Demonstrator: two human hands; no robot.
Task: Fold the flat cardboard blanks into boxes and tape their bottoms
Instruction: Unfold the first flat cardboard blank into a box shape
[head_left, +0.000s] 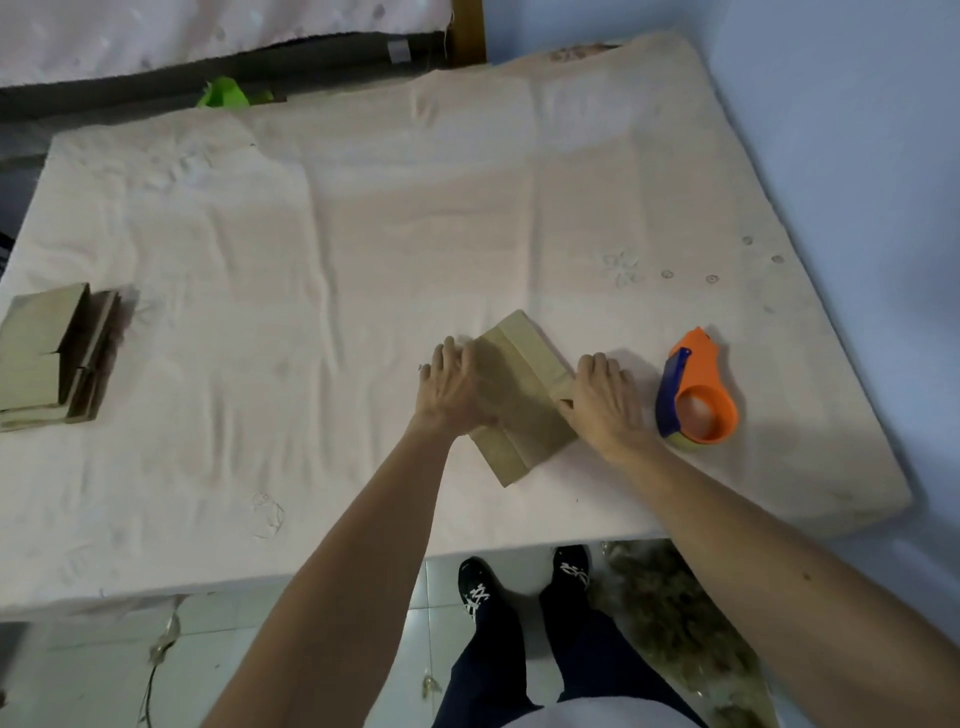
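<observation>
- We have one cardboard blank lying at a slant on the mattress, near its front edge and right of the middle.
- Our left hand lies flat on the blank's left part, fingers straight and close together, pressing down and gripping nothing.
- Our right hand rests on the blank's right edge, fingers stretched out and the thumb against the cardboard; we see no grip there either.
- The blank shows long crease lines but no raised walls, so we judge it to be still flat or nearly so, with the opening-up into a box not yet done.
- The tape dispenser, orange with a blue handle, lies just beside our right hand and apart from it; we judge that no taping has begun on this piece.
- A stack of flat blanks waits well apart at the mattress's left edge.
- No finished box is in view, so we judge that most of the task is left: shape this blank, fold its bottom flaps, tape them, then work through the stack.
</observation>
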